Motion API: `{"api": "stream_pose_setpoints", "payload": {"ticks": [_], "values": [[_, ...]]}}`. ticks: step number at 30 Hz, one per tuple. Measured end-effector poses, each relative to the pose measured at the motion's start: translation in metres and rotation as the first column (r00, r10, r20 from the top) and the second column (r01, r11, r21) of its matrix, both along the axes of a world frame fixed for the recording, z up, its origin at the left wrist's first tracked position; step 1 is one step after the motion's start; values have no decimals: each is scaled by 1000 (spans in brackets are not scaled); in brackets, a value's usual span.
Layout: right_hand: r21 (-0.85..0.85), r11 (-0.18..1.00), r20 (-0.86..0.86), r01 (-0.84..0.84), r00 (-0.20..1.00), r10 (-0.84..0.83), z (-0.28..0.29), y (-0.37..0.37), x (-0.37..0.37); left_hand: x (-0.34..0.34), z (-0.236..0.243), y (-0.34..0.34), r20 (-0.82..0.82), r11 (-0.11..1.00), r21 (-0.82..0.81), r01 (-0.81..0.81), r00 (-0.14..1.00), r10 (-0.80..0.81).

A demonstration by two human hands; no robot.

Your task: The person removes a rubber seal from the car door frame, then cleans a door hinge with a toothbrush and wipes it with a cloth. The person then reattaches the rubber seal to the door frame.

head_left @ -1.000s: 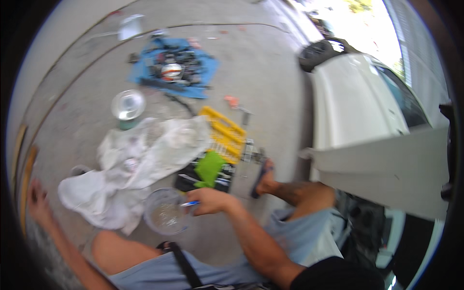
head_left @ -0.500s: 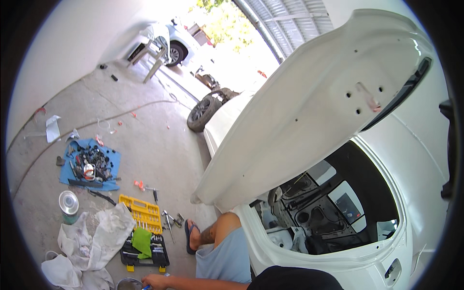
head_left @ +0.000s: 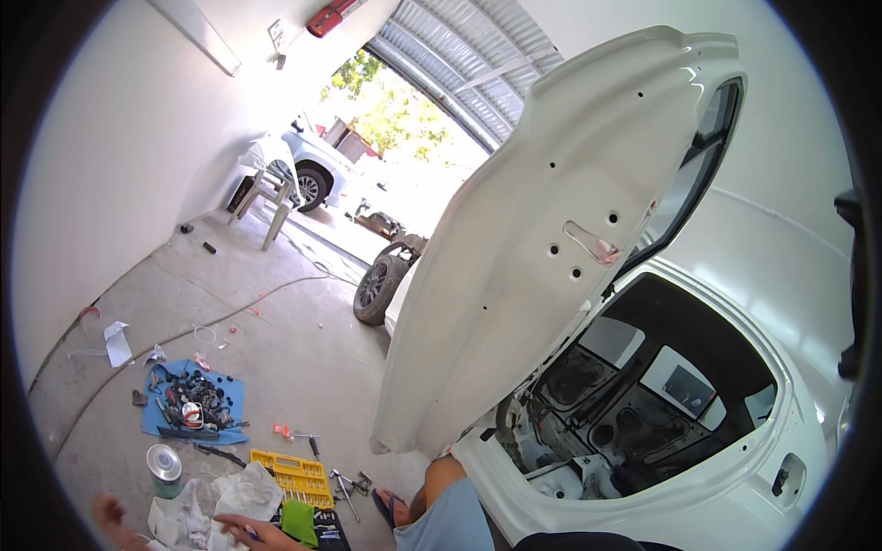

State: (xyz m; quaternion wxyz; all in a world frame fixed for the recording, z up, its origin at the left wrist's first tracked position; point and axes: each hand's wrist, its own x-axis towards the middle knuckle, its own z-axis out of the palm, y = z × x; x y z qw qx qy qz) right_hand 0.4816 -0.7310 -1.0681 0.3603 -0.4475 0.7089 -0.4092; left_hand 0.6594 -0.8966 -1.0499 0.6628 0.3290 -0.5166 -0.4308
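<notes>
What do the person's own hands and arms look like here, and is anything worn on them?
Little of them shows at the bottom edge. The right hand and its forearm are bare: no glove, sleeve, watch or ring visible. The left hand is blurred at the rim, apparently bare too. Light blue shorts cover the leg.

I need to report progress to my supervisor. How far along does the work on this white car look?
Done: the tailgate is raised and the rear compartment looks stripped to bare metal. In hand: the right hand hovers beside the yellow socket tray and white rags; the left hand is blurred near a metal can. Whether either holds something is unclear. Left: loose parts lie on a blue cloth, so refitting looks pending.
</notes>
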Motion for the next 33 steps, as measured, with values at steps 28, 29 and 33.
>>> {"api": "stream_pose_setpoints", "payload": {"ticks": [28, 29, 33], "values": [[-637, 670, -448, -382, -524, -724, 588, 135, 32, -184, -130, 5, 238, 890, 189, 414, 860, -451], [-621, 712, -462, -327, -582, -670, 592, 137, 34, -187, -130, 6, 257, 898, 186, 399, 862, -437], [-493, 829, -657, -266, -511, -554, 620, 140, 36, -195, -130, 3, 208, 869, 241, 432, 852, -481]]}}
